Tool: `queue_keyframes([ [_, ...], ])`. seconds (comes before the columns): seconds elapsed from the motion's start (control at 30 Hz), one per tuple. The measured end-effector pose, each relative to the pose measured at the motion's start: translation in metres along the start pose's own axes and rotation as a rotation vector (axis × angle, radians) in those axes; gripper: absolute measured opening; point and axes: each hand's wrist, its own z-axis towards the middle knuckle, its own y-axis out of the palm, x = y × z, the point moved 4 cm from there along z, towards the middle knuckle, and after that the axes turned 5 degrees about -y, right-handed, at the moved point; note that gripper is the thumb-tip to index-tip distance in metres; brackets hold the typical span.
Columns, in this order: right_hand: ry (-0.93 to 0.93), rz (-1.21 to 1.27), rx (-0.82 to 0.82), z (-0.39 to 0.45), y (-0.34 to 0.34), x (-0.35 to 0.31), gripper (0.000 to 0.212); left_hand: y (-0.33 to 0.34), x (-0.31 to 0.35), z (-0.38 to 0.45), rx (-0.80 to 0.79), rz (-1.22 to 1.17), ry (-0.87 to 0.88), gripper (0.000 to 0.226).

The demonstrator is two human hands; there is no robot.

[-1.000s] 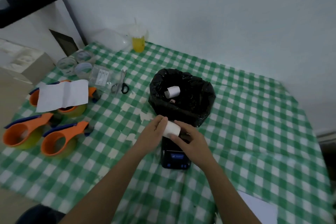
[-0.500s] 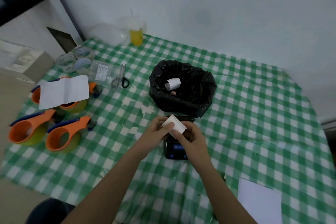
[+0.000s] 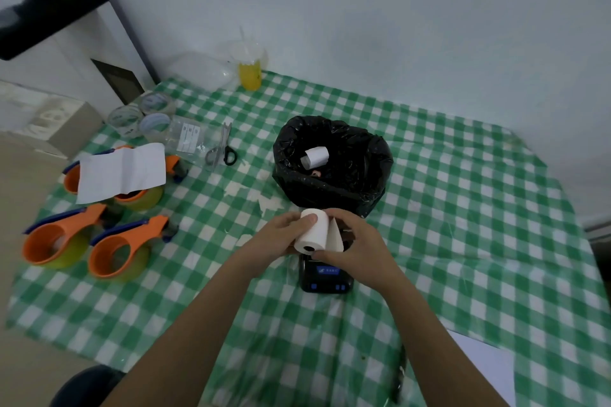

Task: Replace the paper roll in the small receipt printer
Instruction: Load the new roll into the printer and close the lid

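Note:
A white paper roll [image 3: 311, 233] is held above the small black receipt printer [image 3: 325, 276], its core hole facing me. My left hand [image 3: 276, 236] grips the roll's left side. My right hand [image 3: 355, 246] pinches the loose paper end, a flap peeled off the roll's right side. The printer lies on the green checked tablecloth, and my hands hide most of its top. Behind it stands a bin lined with a black bag [image 3: 332, 163], with another white paper roll [image 3: 315, 156] inside.
Three orange tape dispensers [image 3: 127, 246] lie at the left, one under a white sheet [image 3: 122, 172]. Scissors [image 3: 220, 150], tape rolls [image 3: 140, 117] and a yellow drink cup [image 3: 250, 71] are further back. White paper [image 3: 482, 370] lies at the near right.
The roll has turned so its core hole faces me, and a flap of paper has been peeled from it by my right hand. The camera view has shifted slightly.

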Motion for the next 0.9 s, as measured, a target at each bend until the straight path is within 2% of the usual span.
queue_keyframes([
  [0.17, 0.125, 0.079, 0.113, -0.003, 0.004, 0.010, 0.064, -0.002, 0.005, -0.006, 0.031, 0.168, 0.138, 0.048],
  [0.23, 0.130, 0.072, 0.130, -0.002, 0.007, 0.010, 0.062, 0.001, 0.006, -0.008, 0.017, 0.238, 0.120, 0.048],
  [0.37, 0.088, -0.038, 0.169, -0.005, 0.014, 0.007, 0.068, 0.005, 0.003, -0.001, 0.070, 0.232, 0.089, 0.043],
  [0.5, 0.054, 0.073, 0.023, -0.010, 0.010, 0.008, 0.087, 0.004, 0.002, 0.006, 0.107, 0.166, 0.091, 0.038],
  [0.53, 0.022, 0.030, -0.024, -0.012, 0.008, 0.009, 0.082, 0.003, 0.001, 0.008, 0.109, 0.175, 0.092, 0.037],
  [0.6, -0.053, -0.135, -0.037, -0.013, 0.003, 0.010, 0.057, 0.002, 0.000, 0.010, 0.086, 0.171, 0.090, 0.035],
  [0.67, -0.167, -0.320, 0.045, -0.012, -0.002, 0.011, 0.026, 0.003, -0.001, 0.010, 0.055, 0.181, 0.077, 0.032],
  [0.73, -0.307, -0.476, 0.103, -0.010, -0.004, 0.010, 0.007, 0.005, -0.002, 0.011, 0.040, 0.193, 0.056, 0.032],
  [0.83, -0.469, -0.543, 0.116, -0.007, -0.006, 0.005, 0.006, 0.007, -0.004, 0.011, -0.003, 0.213, 0.033, 0.036],
  [0.9, -0.505, -0.533, 0.083, -0.005, -0.004, 0.005, 0.011, 0.008, -0.007, 0.013, -0.052, 0.246, 0.019, 0.042],
])
